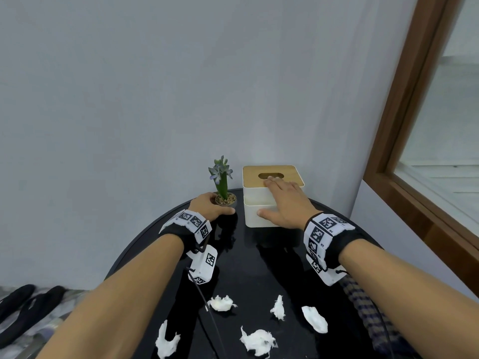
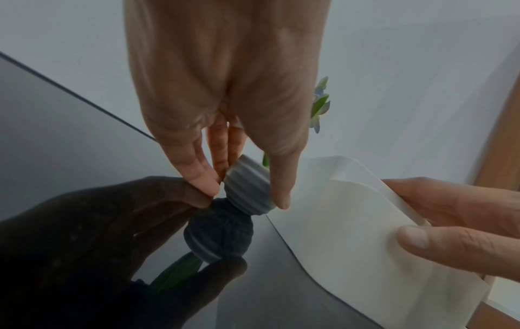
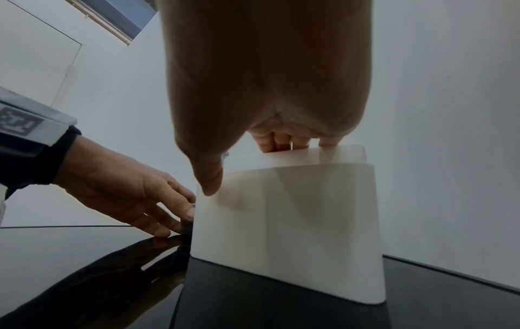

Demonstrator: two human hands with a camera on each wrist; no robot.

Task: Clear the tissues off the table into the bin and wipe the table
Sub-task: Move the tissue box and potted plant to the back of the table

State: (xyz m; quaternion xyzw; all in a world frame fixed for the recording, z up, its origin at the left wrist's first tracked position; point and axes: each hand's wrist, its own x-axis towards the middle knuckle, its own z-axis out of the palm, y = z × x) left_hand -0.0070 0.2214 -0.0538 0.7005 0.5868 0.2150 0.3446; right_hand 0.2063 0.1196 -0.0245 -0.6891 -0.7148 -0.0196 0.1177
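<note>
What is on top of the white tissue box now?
The right hand lies on the tissue box, fingers over its wooden lid at the slot. Whatever is inside the box is hidden.

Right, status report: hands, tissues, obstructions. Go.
Left hand grips the plant pot; right hand rests on the tissue box, thumb at its front. Five crumpled tissues lie on the table. No bin in view.

Both arms reach forward, left hand [image 1: 207, 206] curled, right hand [image 1: 285, 203] spread flat
</note>
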